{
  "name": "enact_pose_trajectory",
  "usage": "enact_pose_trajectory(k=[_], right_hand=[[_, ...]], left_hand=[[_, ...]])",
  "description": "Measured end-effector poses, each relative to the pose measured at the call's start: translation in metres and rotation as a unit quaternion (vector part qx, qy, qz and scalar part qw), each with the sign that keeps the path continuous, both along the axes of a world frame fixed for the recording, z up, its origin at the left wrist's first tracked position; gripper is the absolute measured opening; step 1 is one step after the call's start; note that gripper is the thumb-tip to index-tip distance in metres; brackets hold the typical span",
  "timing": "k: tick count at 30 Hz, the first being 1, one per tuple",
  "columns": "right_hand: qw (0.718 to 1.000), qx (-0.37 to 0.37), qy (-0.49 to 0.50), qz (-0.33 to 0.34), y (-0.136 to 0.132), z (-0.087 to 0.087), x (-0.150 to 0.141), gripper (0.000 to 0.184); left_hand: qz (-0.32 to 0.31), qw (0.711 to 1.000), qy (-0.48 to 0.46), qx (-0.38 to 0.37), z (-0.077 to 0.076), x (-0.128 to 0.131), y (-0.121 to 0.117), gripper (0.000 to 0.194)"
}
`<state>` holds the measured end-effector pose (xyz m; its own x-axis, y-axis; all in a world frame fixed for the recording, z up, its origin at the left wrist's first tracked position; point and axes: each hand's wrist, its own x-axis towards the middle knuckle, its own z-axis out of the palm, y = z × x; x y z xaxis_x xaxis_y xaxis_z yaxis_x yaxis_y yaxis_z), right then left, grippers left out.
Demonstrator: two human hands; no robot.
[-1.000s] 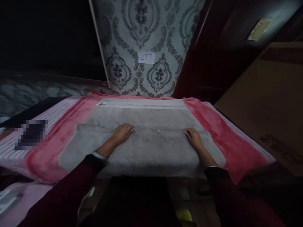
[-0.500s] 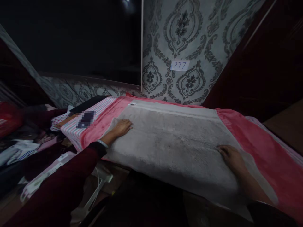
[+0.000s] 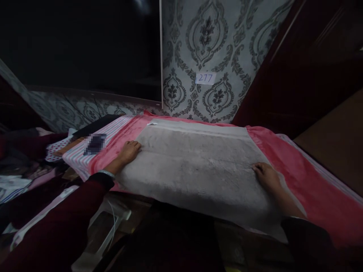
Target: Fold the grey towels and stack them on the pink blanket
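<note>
A grey towel (image 3: pixel 193 170) with a pale band along its far edge lies spread over a pink plush blanket (image 3: pixel 320 200). At the towel's left edge is my left hand (image 3: pixel 129 152), its fingers curled down and closed on the cloth. My right hand (image 3: pixel 266 175) rests near the right side, thumb and fingertips pinched on the towel's surface. Faint creases run across the cloth between both hands. The near edge of the towel hangs over the front of the surface.
A striped cloth (image 3: pixel 78 156) under the blanket bears a blurred-out dark item (image 3: pixel 95 144). Clothes (image 3: pixel 17 185) are heaped at left. A large dark screen (image 3: pixel 85 45) hangs behind, beside a paper label (image 3: pixel 205 78) on the wall. A brown panel (image 3: pixel 334 132) stands at right.
My left hand has slid left across the towel to its edge. My right hand stays pinched at the right side. The whole view has shifted a little to the right.
</note>
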<state>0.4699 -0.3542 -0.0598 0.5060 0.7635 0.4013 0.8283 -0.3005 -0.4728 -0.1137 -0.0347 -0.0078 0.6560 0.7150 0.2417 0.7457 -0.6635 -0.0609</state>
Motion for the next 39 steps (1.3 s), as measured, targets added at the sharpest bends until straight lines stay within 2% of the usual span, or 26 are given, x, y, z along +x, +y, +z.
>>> enact_pose_trajectory(k=[3,10,17,24,31,36,39], right_hand=[[1.0,0.002,-0.013,-0.001,0.001,0.006,0.0,0.019],[0.999,0.008,-0.036,-0.022,-0.004,0.024,-0.001,0.016],[0.998,0.029,-0.048,-0.014,-0.023,0.043,-0.006,0.015],[0.994,0.071,-0.06,-0.048,-0.066,0.072,-0.039,0.02],[0.986,0.091,-0.11,-0.085,-0.127,0.089,-0.082,0.024],[0.966,0.145,-0.176,-0.124,-0.167,0.098,-0.115,0.025],[0.945,0.174,-0.225,-0.162,-0.183,0.113,-0.13,0.024]], left_hand=[[0.017,1.0,-0.012,0.01,0.007,0.0,0.002,0.019],[0.012,0.999,-0.033,0.041,0.038,-0.008,0.009,0.022],[0.026,0.998,-0.03,0.041,0.055,-0.017,0.001,0.021],[0.01,0.997,-0.057,0.047,0.082,-0.037,-0.029,0.022],[-0.003,0.989,-0.112,0.092,0.093,-0.074,-0.061,0.026],[0.014,0.979,-0.15,0.139,0.105,-0.102,-0.095,0.029],[0.042,0.973,-0.157,0.163,0.115,-0.116,-0.111,0.034]])
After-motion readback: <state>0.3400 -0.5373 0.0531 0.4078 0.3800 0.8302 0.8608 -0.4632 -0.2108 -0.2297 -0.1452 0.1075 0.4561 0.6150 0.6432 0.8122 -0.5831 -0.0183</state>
